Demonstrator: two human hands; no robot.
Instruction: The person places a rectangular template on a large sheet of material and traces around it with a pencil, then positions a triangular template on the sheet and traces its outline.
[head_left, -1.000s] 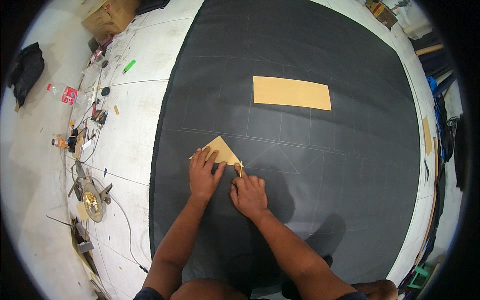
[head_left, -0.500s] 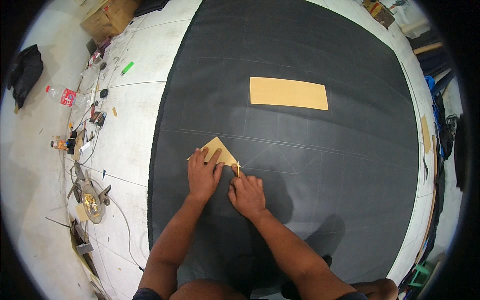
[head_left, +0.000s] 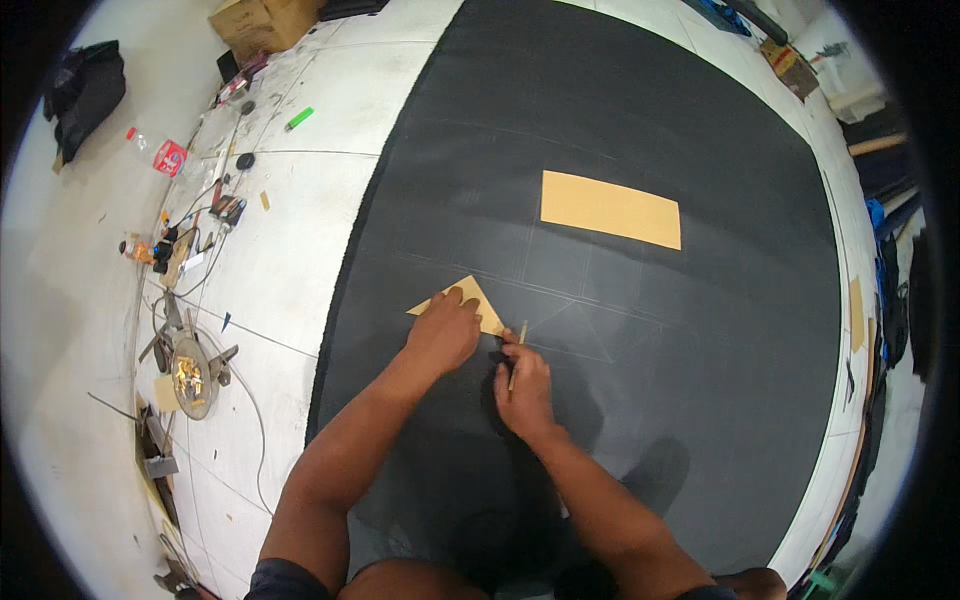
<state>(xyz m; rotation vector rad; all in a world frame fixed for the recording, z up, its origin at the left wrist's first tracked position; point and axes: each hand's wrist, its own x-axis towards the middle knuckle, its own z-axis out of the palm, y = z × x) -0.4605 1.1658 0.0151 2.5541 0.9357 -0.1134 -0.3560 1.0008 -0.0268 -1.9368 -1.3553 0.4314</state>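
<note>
A tan triangular card lies on a dark cloth that bears thin pale lines. My left hand rests over the card's left and middle part, its fingers bent a little and pressing from above. At the card's right corner is my right hand, closed around a slim yellowish pencil whose upper end sticks up past the fingers. One fingertip of the right hand touches or nearly touches that corner. The pencil's lower end is partly hidden by the hand.
Farther off on the cloth lies a tan rectangular card. On the white tiles at left are a green lighter, a bottle, cables and a dish of cigarette butts. A cardboard box stands at far left.
The view has shifted, so the scene sits differently in it. My left fingers have drawn in on the triangular card. The pencil now points up beyond my right hand instead of lying along the index finger.
</note>
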